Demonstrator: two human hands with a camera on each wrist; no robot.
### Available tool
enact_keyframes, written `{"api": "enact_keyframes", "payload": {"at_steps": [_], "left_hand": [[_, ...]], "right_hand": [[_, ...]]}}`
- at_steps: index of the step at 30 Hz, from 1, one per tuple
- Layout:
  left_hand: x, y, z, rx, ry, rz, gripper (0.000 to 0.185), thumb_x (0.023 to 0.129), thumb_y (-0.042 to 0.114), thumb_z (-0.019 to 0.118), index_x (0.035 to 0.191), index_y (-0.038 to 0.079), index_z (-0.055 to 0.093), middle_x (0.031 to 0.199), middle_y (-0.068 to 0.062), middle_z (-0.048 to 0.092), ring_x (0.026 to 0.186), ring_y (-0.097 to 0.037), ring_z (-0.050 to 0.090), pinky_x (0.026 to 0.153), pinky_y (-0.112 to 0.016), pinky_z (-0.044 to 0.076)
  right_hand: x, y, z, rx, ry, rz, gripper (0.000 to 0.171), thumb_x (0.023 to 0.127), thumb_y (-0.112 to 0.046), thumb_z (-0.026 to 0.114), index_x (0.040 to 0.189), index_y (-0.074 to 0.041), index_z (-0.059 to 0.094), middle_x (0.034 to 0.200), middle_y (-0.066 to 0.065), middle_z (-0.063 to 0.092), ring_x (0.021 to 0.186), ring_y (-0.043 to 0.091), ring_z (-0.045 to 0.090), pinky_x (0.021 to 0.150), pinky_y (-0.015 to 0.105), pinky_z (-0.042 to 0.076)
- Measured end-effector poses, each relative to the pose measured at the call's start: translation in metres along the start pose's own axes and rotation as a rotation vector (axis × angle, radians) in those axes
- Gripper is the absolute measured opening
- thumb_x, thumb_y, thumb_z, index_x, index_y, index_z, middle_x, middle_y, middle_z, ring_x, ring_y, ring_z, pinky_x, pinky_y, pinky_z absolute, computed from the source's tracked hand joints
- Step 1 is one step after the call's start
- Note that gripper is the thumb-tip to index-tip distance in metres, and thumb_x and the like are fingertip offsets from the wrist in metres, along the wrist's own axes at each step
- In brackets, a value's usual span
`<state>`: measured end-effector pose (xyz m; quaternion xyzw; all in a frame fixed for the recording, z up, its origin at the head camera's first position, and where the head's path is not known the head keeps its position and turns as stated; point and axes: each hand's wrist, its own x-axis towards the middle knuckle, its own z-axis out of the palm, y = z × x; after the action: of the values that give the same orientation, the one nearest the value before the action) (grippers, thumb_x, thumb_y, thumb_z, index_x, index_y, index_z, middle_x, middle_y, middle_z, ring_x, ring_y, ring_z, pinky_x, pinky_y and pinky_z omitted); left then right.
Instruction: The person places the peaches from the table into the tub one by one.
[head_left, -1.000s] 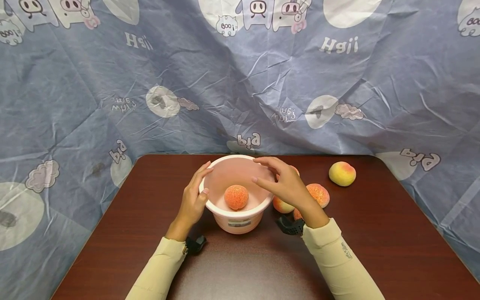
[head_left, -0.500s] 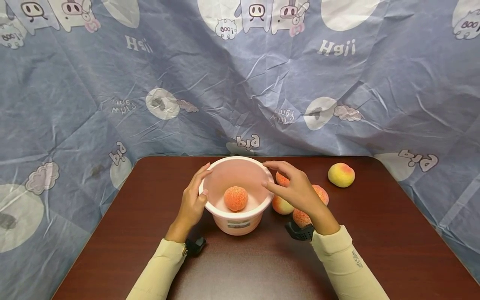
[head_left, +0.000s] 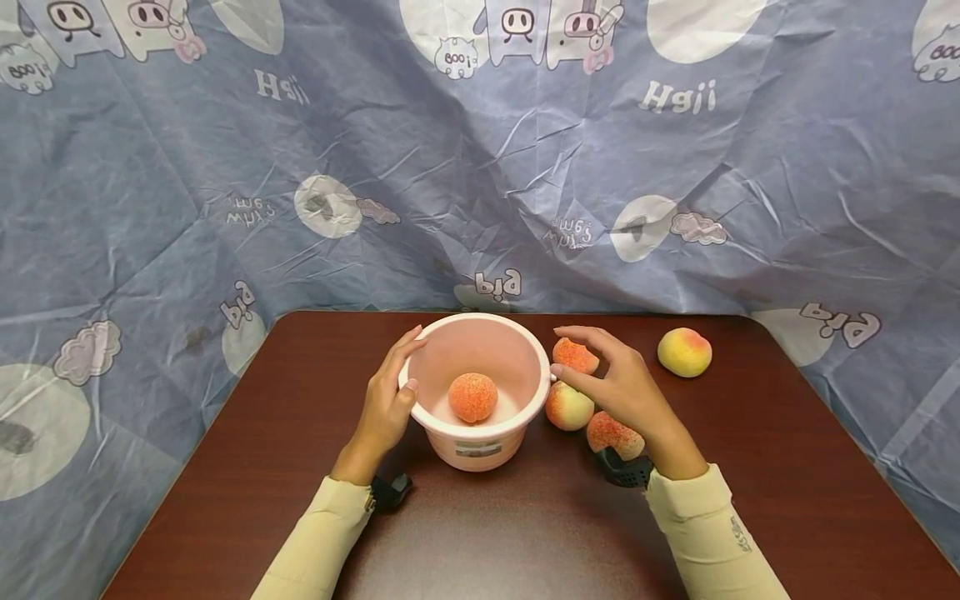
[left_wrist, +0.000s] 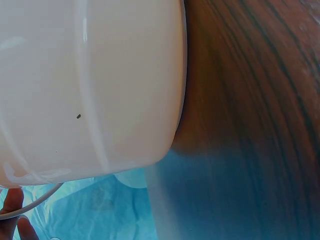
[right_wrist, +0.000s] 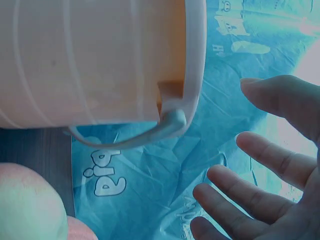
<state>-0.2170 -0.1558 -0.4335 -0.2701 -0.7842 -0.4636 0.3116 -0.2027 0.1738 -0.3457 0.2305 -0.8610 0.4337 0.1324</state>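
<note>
A pale pink bucket (head_left: 480,450) stands upright on the table, with one orange-red peach (head_left: 472,397) inside. My left hand (head_left: 384,408) grips its left rim, thumb at the near side and fingers farther along. In the left wrist view some fingertips (left_wrist: 14,200) show beside the handle (left_wrist: 42,201). To the right of the bucket my right hand (head_left: 618,383) hovers with fingers spread and nothing in it. Beneath and around it lie a red peach (head_left: 573,356), a yellow-red peach (head_left: 569,407) and a speckled red peach (head_left: 615,435).
A yellow peach (head_left: 684,352) lies apart at the back right of the dark wooden table (head_left: 480,542). Behind the table hangs a blue printed cloth (head_left: 420,208). The bucket's handle (right_wrist: 130,140) hangs on its right side in the right wrist view.
My right hand has moved right, from over the bucket's rim to above the peaches. My left hand and the bucket have stayed in place.
</note>
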Motion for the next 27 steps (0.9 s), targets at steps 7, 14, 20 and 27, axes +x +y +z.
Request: {"api": "enact_keyframes", "payload": {"at_steps": [7,14,20,27], "left_hand": [[0.0,0.0,0.001,0.002,0.0,0.001,0.068,0.094,0.055,0.033,0.136,0.005,0.051,0.148,-0.004,0.043,0.134,-0.024,0.042,0.107,-0.036,0.035],[0.001,0.001,0.002,-0.002,0.003,0.001,0.065,0.094,0.05,0.034,0.136,0.004,0.051,0.147,-0.006,0.043,0.134,-0.025,0.042,0.108,-0.035,0.034],[0.001,0.001,0.001,-0.012,0.006,0.003,0.064,0.093,0.049,0.035,0.136,0.004,0.051,0.148,-0.005,0.043,0.134,-0.026,0.042,0.108,-0.035,0.033],[0.001,0.002,0.001,-0.019,0.009,0.0,0.061,0.093,0.045,0.036,0.135,0.005,0.052,0.147,-0.008,0.044,0.134,-0.026,0.042,0.108,-0.035,0.033]], "right_hand": [[-0.001,0.009,-0.005,0.008,0.015,0.015,0.047,0.084,-0.029,0.075,0.128,-0.023,0.061,0.125,0.0,0.062,0.115,0.018,0.056,0.094,0.041,0.043],[-0.002,0.015,-0.009,0.019,0.023,0.037,0.046,0.083,-0.03,0.076,0.127,-0.023,0.062,0.126,0.0,0.062,0.12,0.024,0.054,0.097,0.047,0.04],[-0.005,-0.002,-0.014,0.039,0.021,0.044,0.045,0.084,-0.015,0.075,0.127,-0.014,0.062,0.125,0.006,0.062,0.117,0.025,0.055,0.085,0.023,0.045],[-0.007,-0.017,-0.018,0.037,0.01,0.055,0.043,0.085,-0.011,0.072,0.127,-0.007,0.061,0.124,0.012,0.061,0.101,0.023,0.057,0.064,0.022,0.05]]}}
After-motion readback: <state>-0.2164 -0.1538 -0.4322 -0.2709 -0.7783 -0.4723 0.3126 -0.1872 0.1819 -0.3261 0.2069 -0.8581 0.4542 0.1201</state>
